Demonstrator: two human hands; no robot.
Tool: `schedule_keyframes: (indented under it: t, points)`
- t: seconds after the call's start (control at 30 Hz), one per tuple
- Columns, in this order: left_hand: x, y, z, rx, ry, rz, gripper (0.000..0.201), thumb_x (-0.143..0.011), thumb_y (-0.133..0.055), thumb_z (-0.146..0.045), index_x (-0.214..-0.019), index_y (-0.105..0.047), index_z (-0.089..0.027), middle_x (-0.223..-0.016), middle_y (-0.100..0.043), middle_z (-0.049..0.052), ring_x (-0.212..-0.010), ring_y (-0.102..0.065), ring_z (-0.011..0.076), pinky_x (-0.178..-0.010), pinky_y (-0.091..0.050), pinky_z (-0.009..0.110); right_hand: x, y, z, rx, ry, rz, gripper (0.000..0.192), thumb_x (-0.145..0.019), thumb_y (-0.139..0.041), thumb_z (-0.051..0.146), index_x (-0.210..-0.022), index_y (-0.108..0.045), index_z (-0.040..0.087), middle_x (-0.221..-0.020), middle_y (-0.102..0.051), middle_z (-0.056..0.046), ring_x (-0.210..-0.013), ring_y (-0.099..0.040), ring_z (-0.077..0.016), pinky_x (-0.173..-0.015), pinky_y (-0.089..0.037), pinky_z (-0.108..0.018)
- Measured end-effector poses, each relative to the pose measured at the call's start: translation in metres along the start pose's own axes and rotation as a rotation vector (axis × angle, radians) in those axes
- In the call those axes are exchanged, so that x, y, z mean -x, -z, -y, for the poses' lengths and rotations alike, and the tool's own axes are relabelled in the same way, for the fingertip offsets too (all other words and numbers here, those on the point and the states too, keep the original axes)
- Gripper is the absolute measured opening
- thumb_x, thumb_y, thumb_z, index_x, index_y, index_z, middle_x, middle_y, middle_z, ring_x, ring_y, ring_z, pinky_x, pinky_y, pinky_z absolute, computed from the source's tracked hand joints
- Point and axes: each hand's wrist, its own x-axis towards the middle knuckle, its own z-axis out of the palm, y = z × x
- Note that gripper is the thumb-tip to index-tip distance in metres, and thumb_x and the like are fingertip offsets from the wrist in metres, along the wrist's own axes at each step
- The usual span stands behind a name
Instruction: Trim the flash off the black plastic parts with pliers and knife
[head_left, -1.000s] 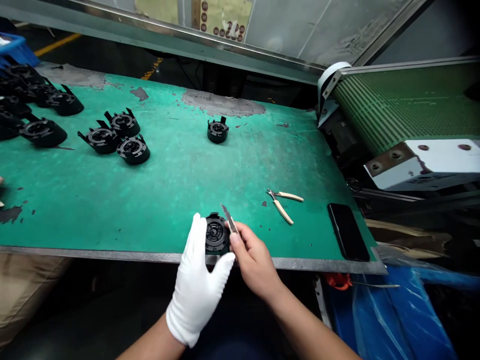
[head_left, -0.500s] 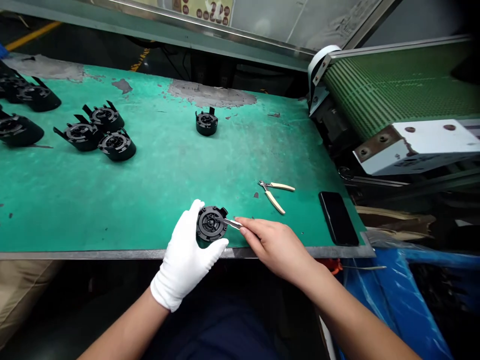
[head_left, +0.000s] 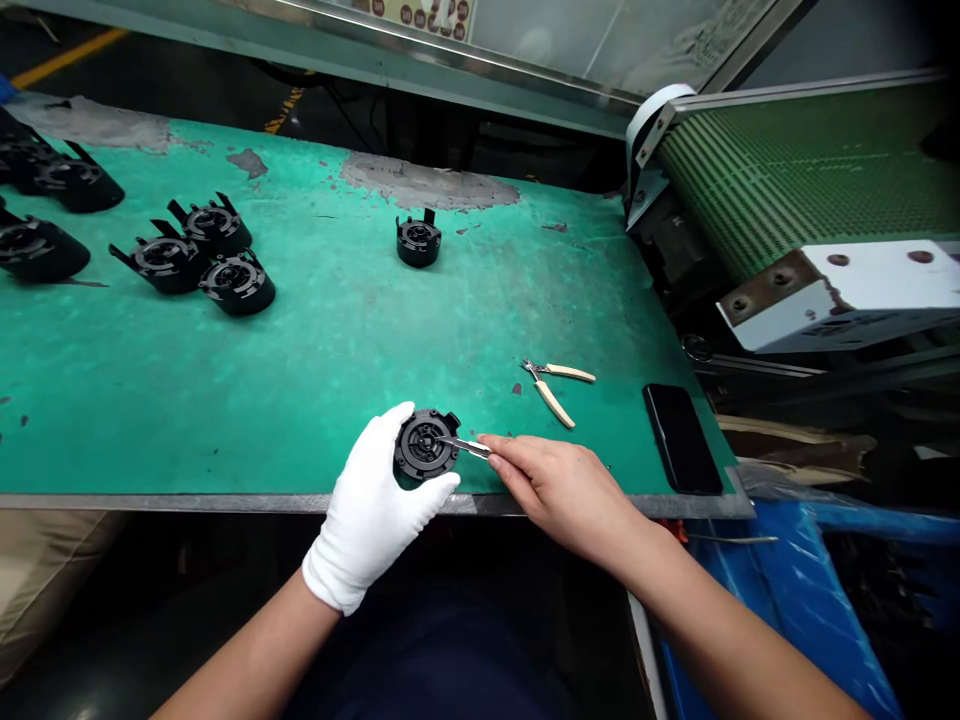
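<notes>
A broad bare stretch of the green mat (head_left: 315, 370) lay open between the near edge and the lone black part (head_left: 418, 241). Right of it, the pliers (head_left: 553, 386) and phone (head_left: 681, 438) obstructed passage; the conveyor (head_left: 795, 190) closed the right side. Clustered black parts (head_left: 202, 260) blocked the far left.

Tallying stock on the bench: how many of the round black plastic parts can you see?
8: one in the gloved left hand, one alone mid-table, three clustered left of it, three at the left edge. More may lie beyond the frame.
</notes>
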Motion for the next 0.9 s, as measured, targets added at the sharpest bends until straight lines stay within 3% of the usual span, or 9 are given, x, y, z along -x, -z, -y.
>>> schedule_keyframes:
  t: [0.2,0.4,0.57,0.7,0.8,0.9]
  points:
    - [0.001,0.001,-0.001,0.001,0.001,0.002,0.079,-0.082,-0.076,-0.046,-0.148,-0.037,-0.025,-0.144,-0.054,0.008,-0.135,-0.052,0.0260,-0.119,-0.042,0.044,0.005,-0.002,0.007,-0.177,0.019,0.067,0.038,-0.105,-0.037,0.037,-0.134,-0.061,0.033,-0.119,-0.074,-0.002,-0.107,-0.069,-0.0220,-0.094,-0.054,-0.035]
    - [0.004,-0.001,0.000,-0.029,0.033,-0.029,0.084,-0.079,-0.077,-0.054,-0.148,-0.037,-0.028,-0.147,-0.052,0.006,-0.134,-0.052,0.0257,-0.118,-0.043,0.043,0.010,-0.002,0.016,-0.332,-0.011,0.129,0.034,-0.105,-0.038,0.038,-0.129,-0.063,0.036,-0.104,-0.077,0.001,-0.092,-0.071,-0.0201,-0.081,-0.054,-0.031]
    - [0.005,-0.006,0.005,-0.010,-0.011,-0.056,0.084,-0.079,-0.079,-0.052,-0.147,-0.038,-0.026,-0.147,-0.051,0.007,-0.136,-0.050,0.0260,-0.120,-0.041,0.044,0.013,-0.011,0.016,-0.257,-0.048,0.039,0.037,-0.104,-0.038,0.039,-0.132,-0.062,0.032,-0.120,-0.073,-0.002,-0.105,-0.069,-0.0229,-0.093,-0.052,-0.036]
    - [0.006,-0.007,0.005,0.012,0.022,-0.069,0.089,-0.075,-0.080,-0.059,-0.147,-0.038,-0.027,-0.146,-0.052,0.006,-0.135,-0.051,0.0259,-0.120,-0.041,0.044,0.015,-0.013,0.022,-0.224,-0.071,0.088,0.039,-0.105,-0.035,0.039,-0.132,-0.061,0.029,-0.114,-0.074,-0.005,-0.102,-0.070,-0.0256,-0.089,-0.052,-0.038]
    - [0.005,-0.007,0.003,0.045,0.063,-0.073,0.093,-0.070,-0.083,-0.060,-0.145,-0.040,-0.029,-0.143,-0.054,0.006,-0.132,-0.054,0.0267,-0.118,-0.044,0.045,0.017,-0.006,0.026,-0.396,-0.075,0.151,0.035,-0.105,-0.036,0.040,-0.122,-0.065,0.031,-0.104,-0.075,-0.002,-0.094,-0.069,-0.0216,-0.082,-0.050,-0.033]
    - [0.004,-0.009,0.003,0.094,0.036,-0.134,0.079,-0.072,-0.085,-0.052,-0.137,-0.047,-0.027,-0.138,-0.056,0.008,-0.129,-0.055,0.0272,-0.116,-0.045,0.048,0.016,-0.007,0.030,-0.612,-0.115,0.107,0.031,-0.105,-0.039,0.043,-0.115,-0.066,0.032,-0.095,-0.072,0.002,-0.085,-0.065,-0.0162,-0.075,-0.046,-0.028]
